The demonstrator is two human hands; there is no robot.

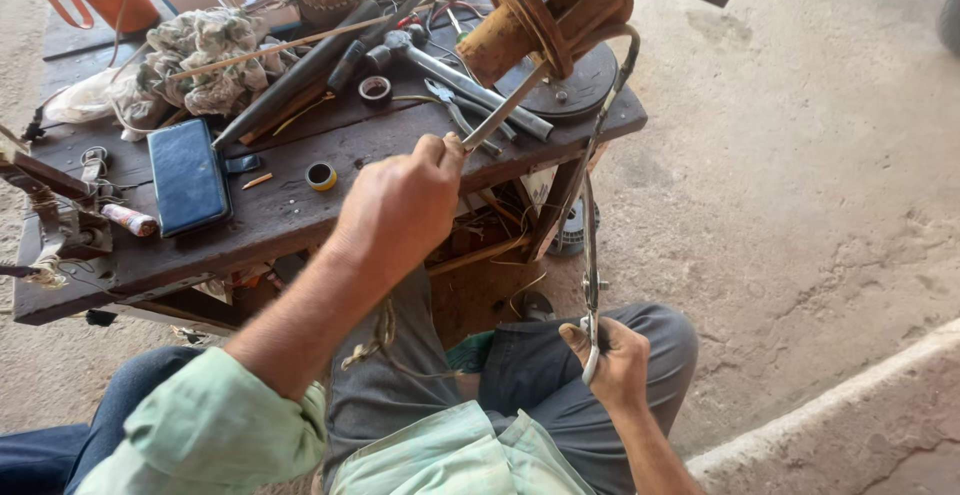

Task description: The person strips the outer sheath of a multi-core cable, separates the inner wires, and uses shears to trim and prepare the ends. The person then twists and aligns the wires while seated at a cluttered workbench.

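A: Head view: the rusty orange part stands at the right end of the surface, on a dark round disc. The left hand is clenched round a thin metal rod whose tip reaches the part's underside.

B: And the right hand?

A: Low by the knee, closed on the lower end of a bent metal bar that curves up to the part. I'd keep that bar steady and pry in short strokes, so the rod doesn't slip off the flaky rust.

B: Materials?

A: Rough, weathered wood; smooth steel on the hammer; a glossy blue wallet; a crumpled rag; small tape rolls.
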